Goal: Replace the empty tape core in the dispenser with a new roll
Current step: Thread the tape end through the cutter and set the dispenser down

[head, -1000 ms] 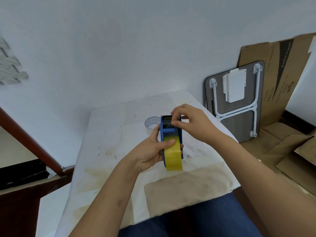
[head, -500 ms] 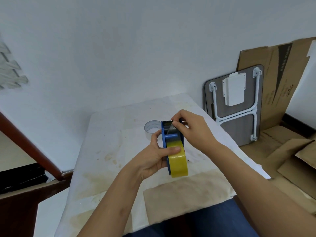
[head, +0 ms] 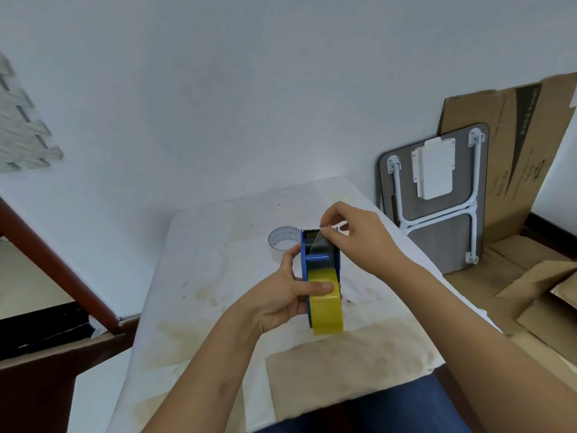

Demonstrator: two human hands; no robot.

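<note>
A blue tape dispenser (head: 319, 258) is held upright above the white table (head: 218, 276), its toothed blade at the far end. A yellow tape roll (head: 326, 304) sits in its near end. My left hand (head: 285, 295) grips the dispenser from the left, thumb across the roll. My right hand (head: 356, 235) pinches the loose tape end (head: 321, 242) and holds it up over the blade end. The empty clear tape core (head: 283, 238) lies on the table just behind the dispenser.
A stained cloth patch (head: 343, 367) covers the table's near edge. A folded lap desk (head: 437, 198) and cardboard sheets (head: 505, 157) lean on the wall to the right, with more cardboard on the floor. A dark wooden frame (head: 62, 276) stands left.
My right hand has lifted the tape end up and away from the dispenser's front, so a short strip now stretches from the roll. The dispenser has stayed in my left hand.
</note>
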